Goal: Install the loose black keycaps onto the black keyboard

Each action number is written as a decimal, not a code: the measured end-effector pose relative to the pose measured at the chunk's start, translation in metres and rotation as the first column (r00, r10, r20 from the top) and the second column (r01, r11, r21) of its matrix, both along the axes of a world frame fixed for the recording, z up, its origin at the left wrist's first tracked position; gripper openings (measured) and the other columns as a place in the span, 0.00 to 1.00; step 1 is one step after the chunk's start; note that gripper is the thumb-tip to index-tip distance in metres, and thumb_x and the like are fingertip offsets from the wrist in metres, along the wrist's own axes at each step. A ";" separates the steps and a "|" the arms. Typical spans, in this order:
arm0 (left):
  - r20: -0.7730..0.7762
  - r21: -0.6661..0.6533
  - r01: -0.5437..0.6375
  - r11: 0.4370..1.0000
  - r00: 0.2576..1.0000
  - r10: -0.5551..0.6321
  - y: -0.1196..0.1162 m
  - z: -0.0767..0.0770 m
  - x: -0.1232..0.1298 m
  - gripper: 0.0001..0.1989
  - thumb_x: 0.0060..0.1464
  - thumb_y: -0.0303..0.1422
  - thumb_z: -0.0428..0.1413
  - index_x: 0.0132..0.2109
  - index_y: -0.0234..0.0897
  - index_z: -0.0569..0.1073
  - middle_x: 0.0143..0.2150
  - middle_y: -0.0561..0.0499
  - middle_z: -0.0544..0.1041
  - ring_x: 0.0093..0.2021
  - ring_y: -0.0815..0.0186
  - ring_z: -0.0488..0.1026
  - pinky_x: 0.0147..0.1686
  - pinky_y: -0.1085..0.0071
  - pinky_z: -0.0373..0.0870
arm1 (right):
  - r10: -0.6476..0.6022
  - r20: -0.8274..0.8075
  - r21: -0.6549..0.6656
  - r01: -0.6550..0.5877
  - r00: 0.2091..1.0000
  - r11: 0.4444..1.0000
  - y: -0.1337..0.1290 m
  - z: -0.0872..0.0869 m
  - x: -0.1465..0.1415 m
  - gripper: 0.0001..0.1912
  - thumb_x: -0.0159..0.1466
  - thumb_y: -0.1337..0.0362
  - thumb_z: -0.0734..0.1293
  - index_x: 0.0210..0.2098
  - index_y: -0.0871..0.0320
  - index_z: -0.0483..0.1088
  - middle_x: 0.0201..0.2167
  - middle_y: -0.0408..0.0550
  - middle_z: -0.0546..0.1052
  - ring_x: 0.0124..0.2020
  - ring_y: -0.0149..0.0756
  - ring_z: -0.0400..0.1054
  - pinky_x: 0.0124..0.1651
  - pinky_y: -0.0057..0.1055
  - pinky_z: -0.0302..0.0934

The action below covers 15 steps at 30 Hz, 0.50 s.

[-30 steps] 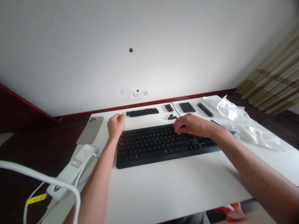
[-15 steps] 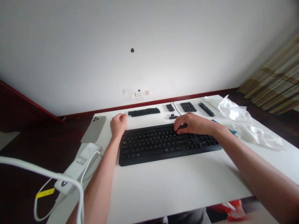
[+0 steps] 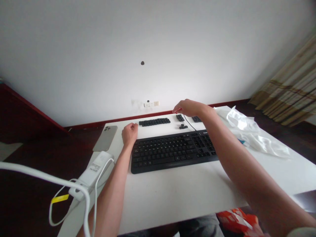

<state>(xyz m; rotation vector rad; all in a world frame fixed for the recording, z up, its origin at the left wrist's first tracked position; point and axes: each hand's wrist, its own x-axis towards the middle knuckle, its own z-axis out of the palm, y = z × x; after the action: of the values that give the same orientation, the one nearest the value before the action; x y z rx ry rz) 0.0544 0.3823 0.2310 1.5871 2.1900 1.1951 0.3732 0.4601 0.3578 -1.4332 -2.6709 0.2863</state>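
A black keyboard [image 3: 170, 151] lies across the white table, with keycaps over most of it. Beside its upper left corner, my left hand [image 3: 129, 134] rests on the table with its fingers curled closed; whatever may be inside them is hidden. My right hand [image 3: 189, 108] reaches over the keyboard to the table's far side, fingers stretched leftward and bent slightly down, nothing visible in them. Just below its fingertips lies a small block of loose black keycaps [image 3: 180, 118]. A few more keycaps [image 3: 183, 126] sit nearer the keyboard, and a long block of keycaps [image 3: 154, 122] lies to the left.
A phone [image 3: 105, 138] and a white power strip [image 3: 95, 169] with a thick cable lie along the left edge. Crumpled white plastic [image 3: 259, 140] covers part of the right side. Another keycap block [image 3: 197, 119] is partly behind my right arm. A thin black cord [image 3: 190, 123] runs behind the keyboard.
My right hand has left the keyboard's upper keys and moved up and away, over the loose keycaps at the back. My left hand stays closed beside the keyboard. The view has shifted slightly.
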 end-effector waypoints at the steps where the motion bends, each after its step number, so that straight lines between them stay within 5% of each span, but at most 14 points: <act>1: -0.002 -0.003 0.000 1.000 1.000 0.000 0.000 0.000 0.000 0.17 0.61 0.41 0.52 0.24 0.41 0.65 0.24 0.53 0.68 0.27 0.65 0.61 0.31 0.69 0.52 | 0.005 0.002 0.013 -0.005 1.000 1.000 0.004 -0.002 -0.006 0.20 0.64 0.71 0.65 0.49 0.53 0.83 0.43 0.51 0.85 0.46 0.45 0.78 0.47 0.39 0.71; 6: 0.003 -0.008 -0.007 1.000 1.000 0.007 0.001 0.000 0.000 0.18 0.61 0.41 0.52 0.24 0.41 0.64 0.23 0.53 0.68 0.27 0.65 0.61 0.31 0.69 0.52 | 0.093 0.013 0.012 -0.093 0.996 0.996 0.007 -0.027 -0.029 0.23 0.62 0.75 0.63 0.49 0.53 0.83 0.44 0.50 0.85 0.47 0.43 0.78 0.50 0.37 0.71; 15: 0.022 0.000 -0.009 1.000 1.000 0.009 0.000 0.001 0.001 0.17 0.60 0.39 0.52 0.24 0.40 0.63 0.23 0.55 0.66 0.26 0.67 0.57 0.31 0.69 0.51 | 0.057 0.049 -0.081 -0.053 0.997 0.995 0.006 -0.048 -0.036 0.23 0.63 0.77 0.62 0.49 0.55 0.83 0.47 0.51 0.85 0.47 0.43 0.79 0.49 0.36 0.73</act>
<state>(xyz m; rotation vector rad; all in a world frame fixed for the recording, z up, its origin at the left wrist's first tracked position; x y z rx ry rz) 0.0559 0.3821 0.2315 1.5581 2.1856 1.2093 0.3374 0.4665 0.3094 -1.4089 -2.7728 0.3697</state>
